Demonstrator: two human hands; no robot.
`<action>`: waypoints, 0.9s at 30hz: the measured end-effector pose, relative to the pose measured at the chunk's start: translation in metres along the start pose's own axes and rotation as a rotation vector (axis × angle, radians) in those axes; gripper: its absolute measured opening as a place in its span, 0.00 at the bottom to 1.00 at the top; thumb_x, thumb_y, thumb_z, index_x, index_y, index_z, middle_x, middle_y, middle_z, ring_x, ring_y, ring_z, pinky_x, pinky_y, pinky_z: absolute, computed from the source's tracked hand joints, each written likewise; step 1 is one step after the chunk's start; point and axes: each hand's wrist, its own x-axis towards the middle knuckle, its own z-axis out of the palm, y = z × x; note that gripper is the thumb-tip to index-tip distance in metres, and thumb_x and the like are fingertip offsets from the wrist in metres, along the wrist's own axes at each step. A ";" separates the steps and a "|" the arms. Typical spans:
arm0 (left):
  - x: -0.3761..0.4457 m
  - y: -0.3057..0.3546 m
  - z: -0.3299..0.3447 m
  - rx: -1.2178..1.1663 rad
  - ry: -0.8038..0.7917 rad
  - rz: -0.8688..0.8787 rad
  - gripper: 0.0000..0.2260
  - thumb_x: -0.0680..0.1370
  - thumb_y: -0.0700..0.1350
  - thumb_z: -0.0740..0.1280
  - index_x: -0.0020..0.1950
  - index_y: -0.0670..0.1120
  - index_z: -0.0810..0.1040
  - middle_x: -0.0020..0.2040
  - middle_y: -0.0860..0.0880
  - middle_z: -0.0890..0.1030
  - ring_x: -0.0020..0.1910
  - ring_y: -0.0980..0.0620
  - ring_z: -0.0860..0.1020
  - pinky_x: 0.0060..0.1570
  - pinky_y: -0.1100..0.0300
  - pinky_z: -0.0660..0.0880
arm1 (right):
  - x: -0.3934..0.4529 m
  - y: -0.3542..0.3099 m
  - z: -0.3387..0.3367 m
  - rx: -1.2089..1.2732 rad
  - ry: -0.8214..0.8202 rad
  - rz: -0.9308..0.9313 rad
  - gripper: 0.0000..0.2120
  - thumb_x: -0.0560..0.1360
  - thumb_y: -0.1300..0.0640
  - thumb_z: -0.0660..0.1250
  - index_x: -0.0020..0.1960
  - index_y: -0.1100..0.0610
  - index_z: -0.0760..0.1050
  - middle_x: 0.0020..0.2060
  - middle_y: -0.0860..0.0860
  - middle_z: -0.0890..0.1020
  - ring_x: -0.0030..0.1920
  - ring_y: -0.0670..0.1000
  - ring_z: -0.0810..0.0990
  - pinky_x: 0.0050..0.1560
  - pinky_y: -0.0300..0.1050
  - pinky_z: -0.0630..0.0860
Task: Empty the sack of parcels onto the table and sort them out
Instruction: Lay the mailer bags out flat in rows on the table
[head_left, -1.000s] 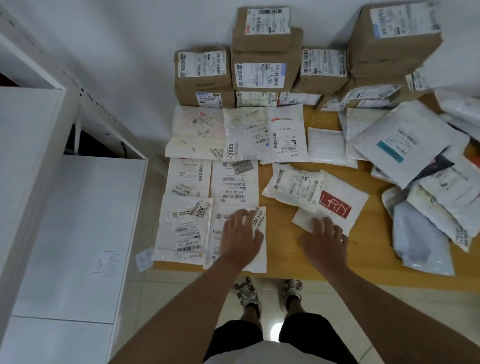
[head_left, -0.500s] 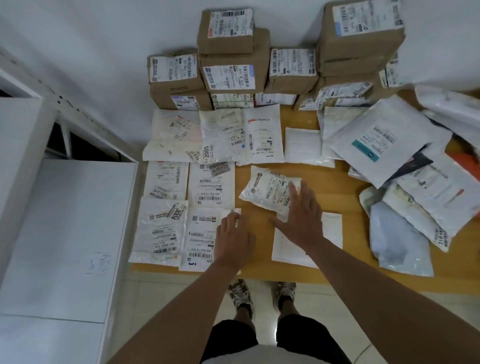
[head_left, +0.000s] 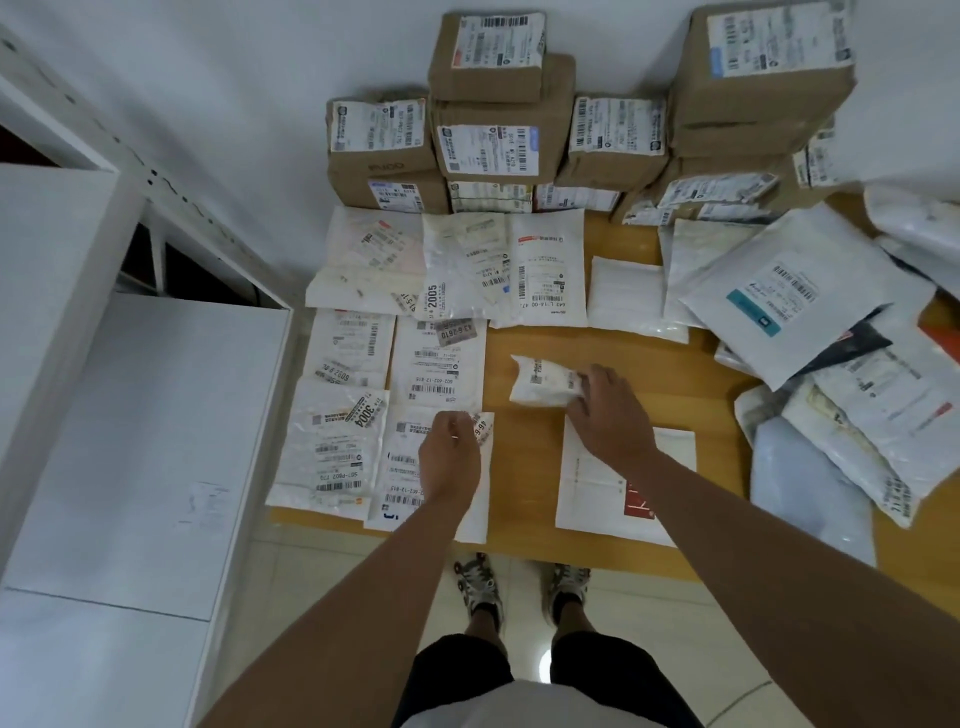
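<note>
Your right hand (head_left: 605, 415) gripped a small white crumpled, labelled parcel (head_left: 543, 381), long axis left-right; left hand (head_left: 451, 451) curled, seemingly empty

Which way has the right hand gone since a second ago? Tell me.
Yes. The right hand has moved away from the table's near edge, off the flat white mailer and up to the small crumpled parcel.

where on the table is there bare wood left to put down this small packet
Bare wood shows in the strip between the laid-out white mailers and the flat white envelope, and behind the small packet, below the white padded mailer. The loose pile of bags on the right and the stacked boxes at the back are crowded.
</note>
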 end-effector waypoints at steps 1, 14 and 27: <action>0.002 0.001 -0.001 0.007 0.000 0.003 0.11 0.82 0.50 0.57 0.52 0.47 0.76 0.45 0.49 0.81 0.44 0.49 0.79 0.36 0.58 0.70 | -0.005 0.001 0.001 0.032 0.042 -0.004 0.16 0.78 0.58 0.63 0.64 0.61 0.70 0.57 0.58 0.76 0.56 0.57 0.75 0.50 0.51 0.78; -0.001 0.013 0.000 -0.800 -0.500 -0.425 0.17 0.79 0.44 0.67 0.65 0.38 0.71 0.52 0.42 0.83 0.48 0.47 0.84 0.39 0.59 0.79 | -0.037 -0.001 0.003 0.047 0.087 -0.379 0.04 0.77 0.59 0.55 0.50 0.55 0.67 0.64 0.59 0.67 0.68 0.65 0.65 0.66 0.57 0.67; -0.027 0.006 0.007 -0.358 -0.646 -0.067 0.11 0.75 0.37 0.68 0.55 0.49 0.78 0.54 0.46 0.83 0.55 0.49 0.80 0.59 0.55 0.77 | -0.042 -0.030 -0.011 0.898 0.092 0.531 0.15 0.81 0.58 0.56 0.57 0.45 0.79 0.62 0.52 0.78 0.57 0.50 0.80 0.57 0.51 0.79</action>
